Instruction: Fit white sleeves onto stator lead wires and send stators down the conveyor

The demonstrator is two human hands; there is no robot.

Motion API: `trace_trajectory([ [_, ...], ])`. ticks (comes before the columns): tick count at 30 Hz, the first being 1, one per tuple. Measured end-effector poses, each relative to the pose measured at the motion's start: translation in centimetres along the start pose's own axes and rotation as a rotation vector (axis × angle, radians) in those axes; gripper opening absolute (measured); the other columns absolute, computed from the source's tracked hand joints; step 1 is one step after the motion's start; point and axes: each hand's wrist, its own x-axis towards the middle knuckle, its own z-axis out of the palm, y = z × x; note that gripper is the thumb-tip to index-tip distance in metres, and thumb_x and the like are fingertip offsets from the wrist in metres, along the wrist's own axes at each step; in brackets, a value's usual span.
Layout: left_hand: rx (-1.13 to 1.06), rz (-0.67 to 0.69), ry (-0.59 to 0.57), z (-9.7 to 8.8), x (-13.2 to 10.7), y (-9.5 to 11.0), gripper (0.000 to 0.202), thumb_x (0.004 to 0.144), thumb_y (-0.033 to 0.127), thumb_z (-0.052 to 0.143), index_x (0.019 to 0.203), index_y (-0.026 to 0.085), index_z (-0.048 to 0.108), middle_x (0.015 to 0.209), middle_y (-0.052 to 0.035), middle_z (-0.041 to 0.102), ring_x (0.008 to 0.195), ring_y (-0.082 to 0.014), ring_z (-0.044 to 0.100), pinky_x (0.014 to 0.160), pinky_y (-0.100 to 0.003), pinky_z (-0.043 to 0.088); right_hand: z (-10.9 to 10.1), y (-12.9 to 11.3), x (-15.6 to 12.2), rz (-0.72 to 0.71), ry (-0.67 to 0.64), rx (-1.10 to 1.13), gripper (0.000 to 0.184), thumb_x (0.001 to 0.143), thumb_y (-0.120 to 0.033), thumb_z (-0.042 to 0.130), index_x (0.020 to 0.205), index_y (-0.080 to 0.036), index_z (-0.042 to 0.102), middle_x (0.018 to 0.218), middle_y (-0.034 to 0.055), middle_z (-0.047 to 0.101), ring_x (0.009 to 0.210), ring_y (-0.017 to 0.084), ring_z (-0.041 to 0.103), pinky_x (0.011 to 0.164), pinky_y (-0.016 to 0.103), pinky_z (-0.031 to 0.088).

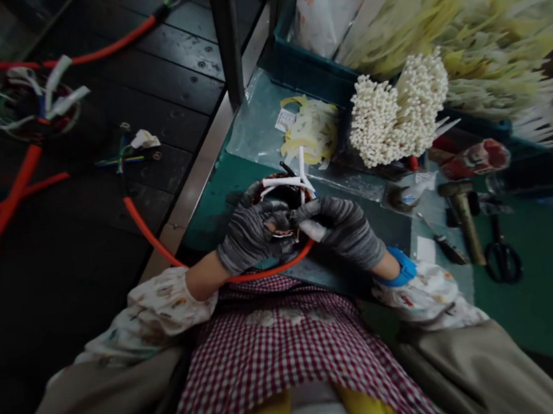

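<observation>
Both my hands wear grey striped gloves and meet over a round dark coil part (282, 196) bound with white cable ties. My left hand (249, 234) grips the part's near left rim. My right hand (342, 226) pinches something small and pale at the near right rim, touching my left fingers. An orange cable (152, 239) runs from the part, loops under my wrists and leads off to the left. The part rests at the front of a green bench mat (214, 194).
White cable-tie bundles (399, 115) and loose yellowish ties (486, 27) fill the back right, over a teal bin (304, 69). A hammer (464, 217), scissors (502, 256) and a red tape roll (477, 157) lie right. A second tied coil (39, 105) with orange cables sits far left.
</observation>
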Motion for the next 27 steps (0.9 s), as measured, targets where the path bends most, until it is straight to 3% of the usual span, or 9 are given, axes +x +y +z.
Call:
trace_trajectory([
  [4, 0.01, -0.002, -0.006, 0.0, 0.1, 0.2, 0.025, 0.109, 0.043, 0.068, 0.129, 0.03, 0.074, 0.121, -0.0035, 0.087, 0.119, -0.0303, 0.083, 0.14, -0.062, 0.043, -0.2, 0.9, -0.9, -0.176, -0.157, -0.15, 0.015, 0.107, -0.033, 0.073, 0.107, -0.027, 0.087, 0.108, 0.0059, 0.09, 0.093, 0.023, 0.085, 0.086, 0.038, 0.071],
  [9, 0.041, -0.072, -0.075, -0.1, 0.3, 0.6, 0.022, 0.106, 0.047, 0.067, 0.108, 0.027, 0.076, 0.109, -0.0047, 0.087, 0.109, -0.0308, 0.084, 0.138, -0.065, 0.045, -1.0, 1.2, -1.5, -0.06, -0.211, -0.401, 0.021, 0.112, -0.039, 0.069, 0.125, -0.03, 0.083, 0.109, 0.0057, 0.088, 0.092, 0.024, 0.083, 0.08, 0.036, 0.069],
  [12, 0.044, -0.096, -0.094, -0.2, 0.4, 0.7, 0.018, 0.104, 0.043, 0.07, 0.106, 0.026, 0.076, 0.107, -0.0058, 0.087, 0.106, -0.0309, 0.084, 0.136, -0.067, 0.047, -1.7, 1.2, -1.6, -0.173, -0.318, -0.466, 0.018, 0.111, -0.035, 0.07, 0.119, -0.032, 0.086, 0.119, 0.0063, 0.089, 0.108, 0.027, 0.083, 0.092, 0.04, 0.069],
  [15, 0.029, -0.102, -0.098, -0.2, 0.5, 0.9, 0.015, 0.103, 0.041, 0.07, 0.103, 0.027, 0.076, 0.107, -0.0054, 0.087, 0.104, -0.03, 0.084, 0.136, -0.066, 0.047, -1.7, 0.7, -2.1, -0.322, -0.393, -0.453, 0.021, 0.114, -0.034, 0.065, 0.114, -0.031, 0.086, 0.115, 0.0065, 0.089, 0.105, 0.024, 0.084, 0.091, 0.037, 0.069],
  [17, 0.022, -0.102, -0.115, -0.1, 0.5, 0.9, 0.016, 0.104, 0.042, 0.069, 0.102, 0.027, 0.076, 0.11, -0.0047, 0.087, 0.107, -0.0298, 0.084, 0.138, -0.063, 0.045, -1.0, 0.1, -2.0, -0.309, -0.38, -0.353, 0.025, 0.117, -0.039, 0.061, 0.12, -0.029, 0.084, 0.108, 0.0051, 0.089, 0.094, 0.021, 0.084, 0.083, 0.033, 0.069],
  [19, 0.028, -0.125, -0.126, 0.0, 0.5, 0.9, 0.018, 0.104, 0.042, 0.069, 0.106, 0.027, 0.077, 0.114, -0.0038, 0.087, 0.112, -0.03, 0.083, 0.141, -0.062, 0.04, 0.1, -0.4, -0.8, -0.212, -0.315, -0.318, 0.027, 0.118, -0.04, 0.058, 0.123, -0.028, 0.082, 0.102, 0.0032, 0.088, 0.089, 0.021, 0.083, 0.081, 0.031, 0.068],
  [21, 0.035, -0.146, -0.127, 0.0, 0.5, 0.8, 0.019, 0.104, 0.043, 0.07, 0.11, 0.027, 0.077, 0.116, -0.0025, 0.086, 0.116, -0.0306, 0.082, 0.143, -0.064, 0.035, 1.1, -0.4, 1.4, -0.121, -0.187, -0.417, 0.025, 0.115, -0.034, 0.058, 0.115, -0.027, 0.083, 0.104, 0.004, 0.086, 0.095, 0.023, 0.081, 0.089, 0.036, 0.068],
  [24, 0.041, -0.107, -0.158, -0.3, 0.4, 0.5, 0.015, 0.104, 0.043, 0.074, 0.105, 0.028, 0.077, 0.115, -0.0029, 0.087, 0.117, -0.0317, 0.082, 0.143, -0.068, 0.033, 1.6, 0.5, 4.6, -0.126, -0.016, -0.54, 0.021, 0.109, -0.027, 0.062, 0.103, -0.025, 0.082, 0.113, 0.01, 0.084, 0.108, 0.03, 0.078, 0.104, 0.047, 0.064],
  [27, 0.106, 0.032, -0.15, -1.5, 0.0, 0.1, 0.008, 0.107, 0.033, 0.072, 0.106, 0.03, 0.079, 0.125, -0.0035, 0.085, 0.125, -0.0325, 0.079, 0.14, -0.074, 0.034, 1.5, 1.8, 4.4, -0.169, 0.255, -0.464, 0.021, 0.112, -0.031, 0.056, 0.115, -0.026, 0.077, 0.116, 0.0112, 0.078, 0.111, 0.03, 0.075, 0.107, 0.05, 0.063],
])
